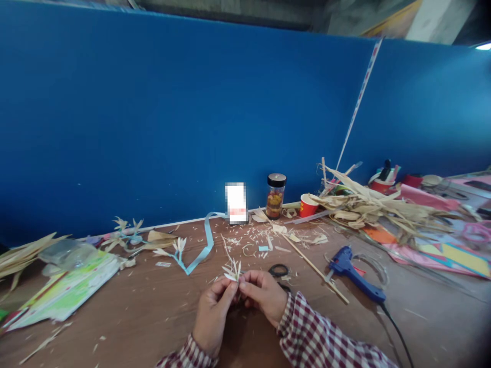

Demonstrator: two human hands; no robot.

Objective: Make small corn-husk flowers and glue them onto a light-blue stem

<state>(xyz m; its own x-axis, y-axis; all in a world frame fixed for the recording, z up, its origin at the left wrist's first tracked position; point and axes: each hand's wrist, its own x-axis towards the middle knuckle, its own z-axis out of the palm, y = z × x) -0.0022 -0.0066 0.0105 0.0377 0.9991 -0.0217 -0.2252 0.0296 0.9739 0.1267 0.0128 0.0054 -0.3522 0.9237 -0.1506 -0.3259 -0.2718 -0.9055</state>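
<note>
We hold a small straw flower (pixel 232 271) between both hands, low in the middle of the view, just above the brown table (pixel 146 317). Our left hand (pixel 212 317) pinches it from seven o'clock, thumb and forefinger closed on the base of the pale petals; our right hand (pixel 264 294) closes on the same base from four o'clock, its other fingers curled in. The petals fan upward toward twelve o'clock, free of either grip.

The work in hand looks like shaping or binding that little bundle at its base, though the fingertips hide the join and we cannot tell whether glue or thread is there. To do it well, we judge that the pinch should stay low on the stalks so the thin petals are not crushed, with one hand steady while the other turns or presses.

At two o'clock from the hands black scissors (pixel 279 270) lie flat, and farther toward three o'clock a blue glue gun (pixel 355 275) rests on the table with its cord running off the near edge. A long thin stick (pixel 307 260) lies between scissors and gun. A light blue ribbon (pixel 203 245) curls at eleven o'clock. A heap of dried husks (pixel 368 204) is well apart at two o'clock.
</note>
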